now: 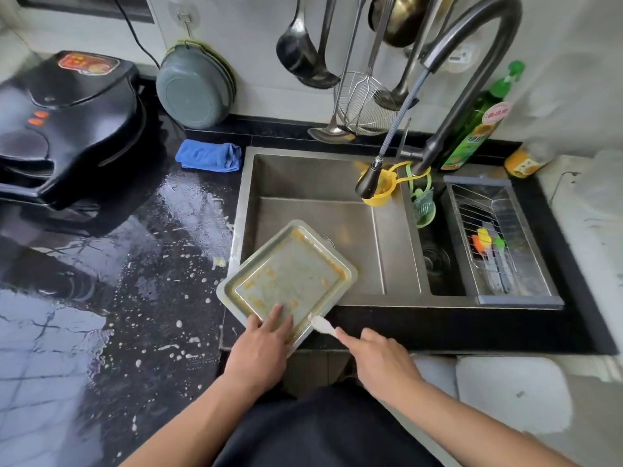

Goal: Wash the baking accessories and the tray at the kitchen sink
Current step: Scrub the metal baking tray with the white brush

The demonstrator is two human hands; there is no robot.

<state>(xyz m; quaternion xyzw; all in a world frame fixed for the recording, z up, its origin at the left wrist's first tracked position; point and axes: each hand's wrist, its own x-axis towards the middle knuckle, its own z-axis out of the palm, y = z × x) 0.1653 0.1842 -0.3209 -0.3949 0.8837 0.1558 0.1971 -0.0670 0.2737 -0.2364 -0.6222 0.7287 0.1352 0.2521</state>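
- My left hand lies nearest me, fingers straight and slightly apart, pressing flat on the near corner of the baking tray.
- My right hand is just beside it, fingers curled around the handle of a small white scraper, whose tip touches the tray's near edge, right of my left fingertips.
- The black counter spreads to the left of my left hand, wet and flecked with pale batter drops.
- The steel sink opens beyond my fingers; the tray sits tilted across its near left corner, half over the basin, half over the counter, smeared with orange crumbs.
- A black electric griddle stands far left, well apart from my hands.
- The dark faucet arches beyond my right hand, its spray head hanging over the basin.
- A wire drain basket sits in the sink's right compartment, holding coloured utensils.
- A folded blue cloth lies beyond the tray, beside the sink's far left corner.
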